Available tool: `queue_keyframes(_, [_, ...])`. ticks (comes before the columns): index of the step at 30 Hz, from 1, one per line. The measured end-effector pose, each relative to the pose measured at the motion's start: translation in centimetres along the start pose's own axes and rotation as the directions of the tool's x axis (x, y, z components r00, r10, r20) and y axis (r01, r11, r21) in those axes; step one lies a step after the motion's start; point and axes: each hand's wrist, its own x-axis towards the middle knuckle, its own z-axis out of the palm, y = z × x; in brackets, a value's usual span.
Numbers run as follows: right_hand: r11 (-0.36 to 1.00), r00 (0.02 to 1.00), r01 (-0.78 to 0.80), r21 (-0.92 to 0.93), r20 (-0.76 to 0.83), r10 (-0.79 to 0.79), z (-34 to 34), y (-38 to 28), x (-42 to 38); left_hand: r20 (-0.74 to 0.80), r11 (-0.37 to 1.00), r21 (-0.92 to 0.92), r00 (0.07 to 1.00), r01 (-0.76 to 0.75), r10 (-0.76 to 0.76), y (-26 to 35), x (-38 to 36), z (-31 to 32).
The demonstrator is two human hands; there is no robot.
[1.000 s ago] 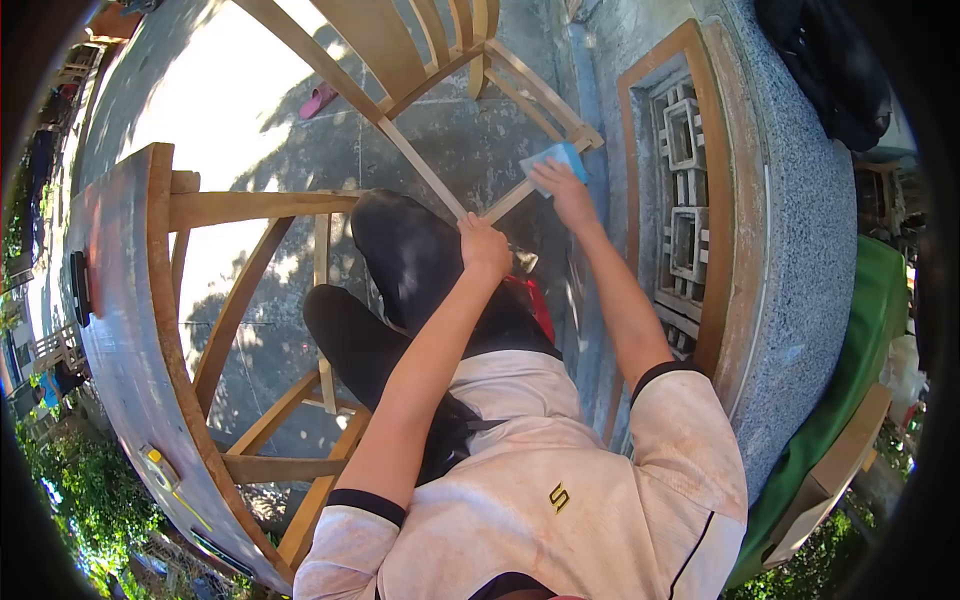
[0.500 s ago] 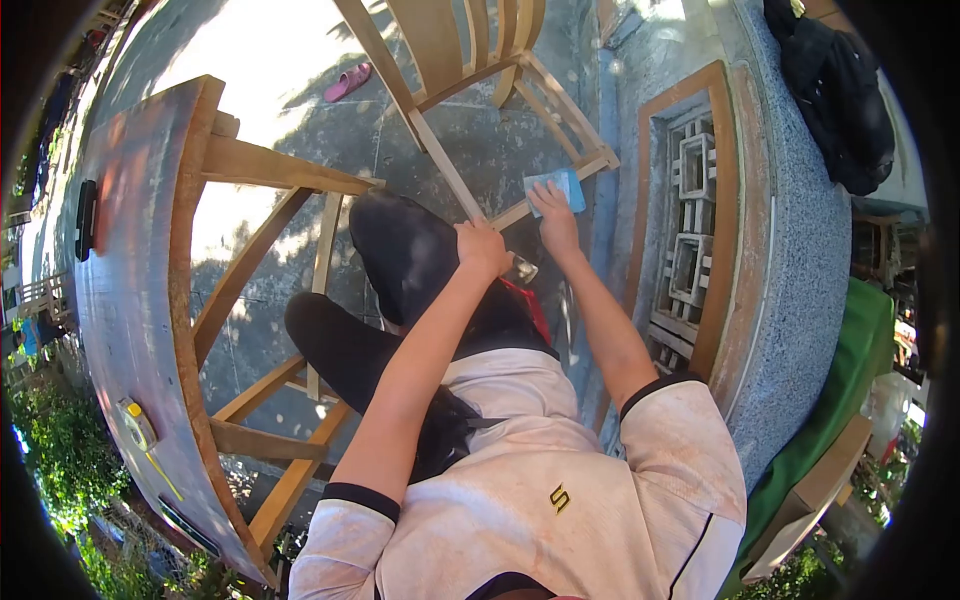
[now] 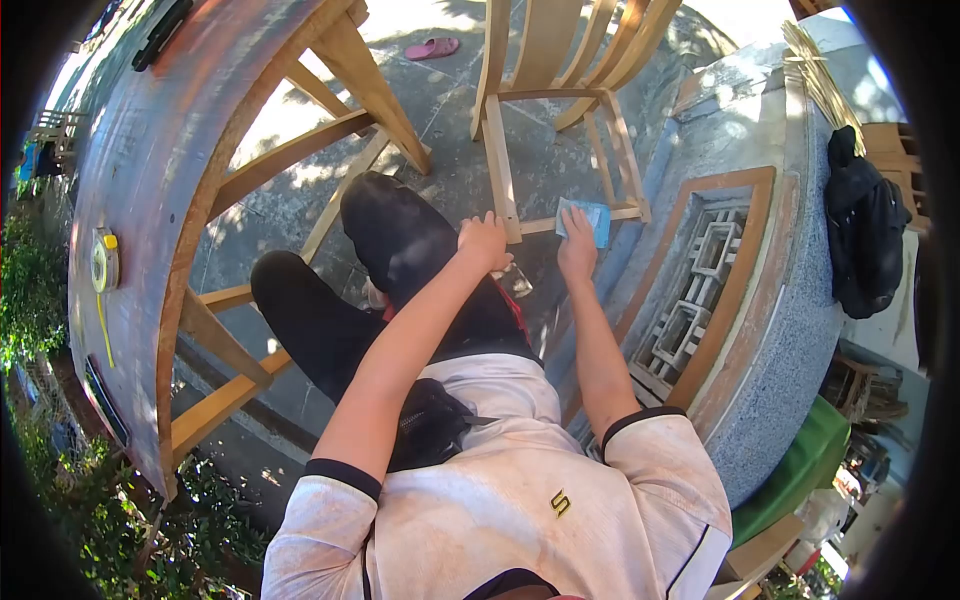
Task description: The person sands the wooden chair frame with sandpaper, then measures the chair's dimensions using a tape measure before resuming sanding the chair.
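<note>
A bare wooden chair frame point(image 3: 503, 165) with a slatted back and no seat panel stands ahead of me. My left hand point(image 3: 484, 243) is closed round its near left corner, where the front rail meets the side rail. With fingers bent over it, my right hand point(image 3: 577, 246) holds a blue sheet of sandpaper point(image 3: 599, 222) against the front rail point(image 3: 540, 226), close to the near right corner. Part of the sheet is covered by the fingers.
To the left stands a wooden table point(image 3: 140, 200) with a yellow tape measure point(image 3: 105, 260) on top. A low wall with a framed vent point(image 3: 690, 300) runs along the right, a black bag point(image 3: 865, 225) on it. A pink slipper point(image 3: 432, 48) lies on the concrete floor.
My view has turned, so the chair and vent appear farther right and the table's legs nearer. Both hands keep their places on the frame, the right still on the blue sheet.
</note>
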Motion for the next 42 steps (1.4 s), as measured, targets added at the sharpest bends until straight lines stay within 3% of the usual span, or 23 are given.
queue_keyframes(3, [1.0, 1.0, 0.015, 0.006, 0.003, -0.015, 0.0, 0.2, 0.5, 0.051, 0.994, -0.112, 0.998, -0.019, 0.025, -0.7, 0.0, 0.5])
queue_keyframes(9, [0.999, 1.0, 0.009, 0.037, 0.012, -0.01, -0.1, -0.4, 0.2, -0.023, 0.991, -0.115, 0.998, -0.067, 0.065, -2.0, -0.7, 1.8])
queue_keyframes(15, [0.998, 0.998, -0.053, 0.03, -0.016, 0.054, 0.0, -0.9, 0.5, 0.056, 0.99, -0.113, 0.995, -0.081, 0.088, 0.0, 0.6, 3.1])
queue_keyframes(16, [0.997, 0.997, -0.068, 0.034, -0.028, 0.069, 0.1, -1.1, 0.7, 0.087, 0.997, -0.035, 0.993, -0.072, 0.075, 0.0, 0.9, 3.4])
queue_keyframes(19, [0.963, 0.97, -0.229, 0.145, -0.047, 0.238, -0.3, -2.7, 1.8, -0.166, 0.981, 0.157, 0.976, -0.114, 0.14, 1.1, 1.1, 4.0])
queue_keyframes(22, [0.973, 0.985, -0.119, 0.2, -0.101, 0.141, -1.2, -6.4, 3.4, 0.148, 0.968, 0.159, 0.974, -0.193, 0.17, 2.0, 1.3, 2.3])
queue_keyframes(25, [0.941, 0.998, 0.05, 0.334, 0.029, -0.063, -1.0, -9.9, 5.3, 0.187, 0.988, -0.031, 0.97, -0.151, 0.154, 1.6, 0.7, 0.8])
queue_keyframes(28, [0.966, 0.977, 0.174, 0.189, 0.088, -0.193, 2.6, -10.6, 7.6, 0.248, 0.982, -0.023, 0.951, -0.187, 0.187, 0.7, 1.8, 2.2])
queue_keyframes(31, [0.973, 0.968, 0.21, 0.098, 0.122, -0.221, 7.7, -10.7, 9.8, 0.417, 0.972, 0.01, 0.885, -0.233, 0.208, 0.2, 3.9, 3.8])
queue_keyframes(34, [0.94, 0.938, 0.339, 0.043, 0.055, -0.341, 8.3, -11.3, 13.6, 0.222, 0.982, 0.085, 0.963, -0.172, 0.149, 1.1, 2.7, 3.7])
queue_keyframes(37, [0.959, 0.95, 0.279, 0.052, 0.13, -0.283, 9.4, -12.7, 19.9, 0.107, 0.986, -0.01, 0.98, -0.165, 0.166, 0.6, 1.2, 2.8])
queue_keyframes(40, [0.966, 0.958, 0.24, 0.095, 0.134, -0.252, 8.6, -12.8, 18.0, 0.103, 0.984, 0.0, 0.978, -0.181, 0.18, 0.3, 1.3, 2.6])
queue_keyframes(42, [0.944, 0.946, 0.304, 0.131, 0.078, -0.316, 7.6, -11.5, 13.8, 0.207, 0.981, 0.048, 0.962, -0.19, 0.177, 0.7, 2.2, 2.5])
